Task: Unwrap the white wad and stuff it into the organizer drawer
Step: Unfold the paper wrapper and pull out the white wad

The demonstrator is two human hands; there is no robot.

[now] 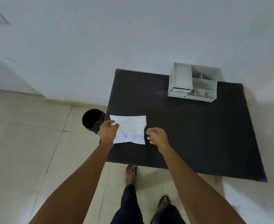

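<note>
The white wad lies spread out as a creased white sheet (130,129) flat on the left part of a black table (189,135). My left hand (108,130) rests on the sheet's left edge, fingers curled onto it. My right hand (157,136) hovers just right of the sheet, fingers loosely bent, holding nothing. The white organizer (193,82) stands at the table's far right corner against the wall, with open top compartments and a small drawer pulled out at its lower left front.
A round black bin (92,121) stands on the tiled floor beside the table's left edge, close to my left hand. A pale wall runs behind the table. My legs and sandalled feet are below the table's near edge.
</note>
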